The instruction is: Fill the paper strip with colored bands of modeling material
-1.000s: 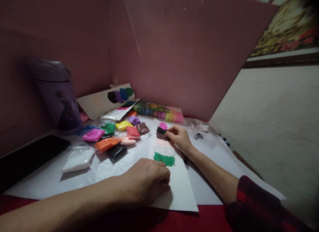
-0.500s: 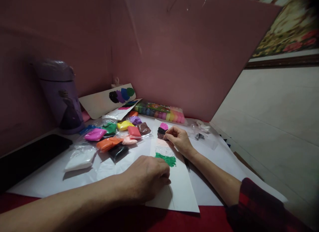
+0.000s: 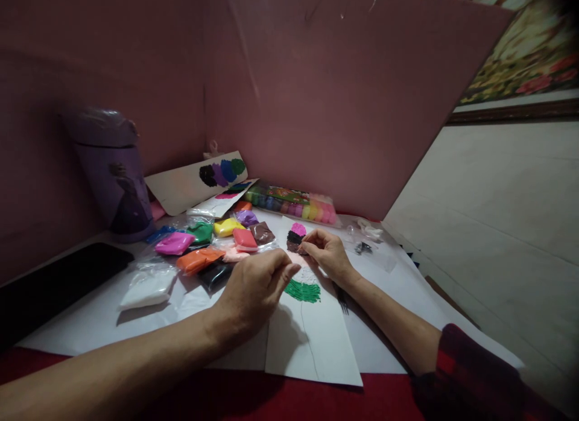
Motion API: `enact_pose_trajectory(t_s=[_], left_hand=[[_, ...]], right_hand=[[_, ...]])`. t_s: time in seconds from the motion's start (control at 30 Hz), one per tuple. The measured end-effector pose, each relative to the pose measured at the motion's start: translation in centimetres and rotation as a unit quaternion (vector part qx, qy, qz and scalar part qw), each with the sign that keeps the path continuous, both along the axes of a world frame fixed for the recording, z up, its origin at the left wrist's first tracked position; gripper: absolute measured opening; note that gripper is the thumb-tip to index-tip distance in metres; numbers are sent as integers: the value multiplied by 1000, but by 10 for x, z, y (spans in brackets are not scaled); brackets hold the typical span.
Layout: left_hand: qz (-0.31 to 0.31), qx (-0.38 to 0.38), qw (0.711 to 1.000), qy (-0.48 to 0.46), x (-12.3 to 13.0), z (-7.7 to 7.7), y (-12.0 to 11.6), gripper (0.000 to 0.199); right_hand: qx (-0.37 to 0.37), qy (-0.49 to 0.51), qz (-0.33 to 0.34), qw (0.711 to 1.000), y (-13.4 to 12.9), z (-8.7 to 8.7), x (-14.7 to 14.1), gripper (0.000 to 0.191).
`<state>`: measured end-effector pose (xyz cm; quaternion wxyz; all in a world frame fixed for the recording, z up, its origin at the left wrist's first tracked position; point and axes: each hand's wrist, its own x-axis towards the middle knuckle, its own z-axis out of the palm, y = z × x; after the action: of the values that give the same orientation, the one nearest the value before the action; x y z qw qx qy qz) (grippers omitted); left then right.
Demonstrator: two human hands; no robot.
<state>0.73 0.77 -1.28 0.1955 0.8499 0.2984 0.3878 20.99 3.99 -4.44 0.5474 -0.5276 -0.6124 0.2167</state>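
Observation:
A long white card (image 3: 330, 348) lies in front of me, with a thin line drawn down its near part. Textured clay bands cross it: pink (image 3: 298, 229), black (image 3: 295, 237), brown (image 3: 292, 246), pale peach, white (image 3: 311, 275) and green (image 3: 305, 291). My right hand (image 3: 332, 259) is pinched at the brown band; whatever lies between its fingertips is too small to make out. My left hand (image 3: 257, 288) hovers over the card's left edge, curled with thumb against fingers, and its contents are hidden. A dark fork (image 3: 342, 301) lies beside the card, near my right wrist.
Several bagged clay packets, including orange (image 3: 199, 261) and white (image 3: 149, 286), lie left of the card. A purple bottle (image 3: 111, 174) and a black flat object (image 3: 63, 282) stand and lie farther left. Behind are painted cards (image 3: 181, 189) and a clay pack (image 3: 289, 202).
My left hand has risen and moved away from me, up from the card's near part, uncovering the drawn line. My right hand stays at the brown band.

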Motion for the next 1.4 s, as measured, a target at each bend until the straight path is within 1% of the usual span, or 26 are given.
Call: enact_pose_trajectory(t_s=[0.1, 0.17, 0.23, 0.3, 0.4, 0.5, 0.6, 0.73, 0.87, 1.0, 1.2, 1.27, 1.33, 1.4], left_hand=[[4, -24, 998, -60, -2, 0, 4, 23], [7, -36, 996, -87, -3, 0, 6, 23], [15, -44, 993, -106, -3, 1, 8, 19], [23, -48, 992, -117, -3, 2, 9, 13], [25, -60, 992, -108, -3, 2, 10, 13], [21, -63, 991, -113, -4, 2, 10, 15], [8, -66, 990, -125, -4, 1, 9, 16], [-12, -70, 989, -128, -3, -2, 9, 16], [-14, -64, 994, -83, -3, -5, 10, 16], [-21, -67, 996, -53, -3, -4, 9, 19], [-36, -92, 994, -41, -2, -1, 6, 16], [-41, -102, 993, -48, -3, -1, 6, 14], [-40, -121, 990, -62, -3, -1, 7, 14], [-35, -149, 985, -81, -4, -1, 8, 16]], right_hand=[[-5, 17, -1, 1000, -2, 3, -1, 7], [-8, 29, -3, 1000, -5, 7, -1, 8], [-7, 42, -1, 999, -9, 12, -4, 10], [-3, 55, 4, 998, -17, 20, -9, 11], [-9, 74, 22, 997, -32, 32, -20, 13], [-31, 100, 46, 993, -48, 38, -34, 13], [-42, 116, 68, 990, -59, 38, -43, 14], [-44, 128, 65, 989, -66, 36, -49, 15], [-35, 130, 58, 989, -70, 36, -51, 16], [-36, 137, 63, 988, -75, 36, -54, 15], [-57, 204, 62, 975, -77, 33, -56, 19], [-48, 235, 41, 970, -76, 34, -54, 19], [-28, 262, 4, 965, -74, 36, -49, 19], [-19, 255, -22, 966, -71, 36, -44, 18]])
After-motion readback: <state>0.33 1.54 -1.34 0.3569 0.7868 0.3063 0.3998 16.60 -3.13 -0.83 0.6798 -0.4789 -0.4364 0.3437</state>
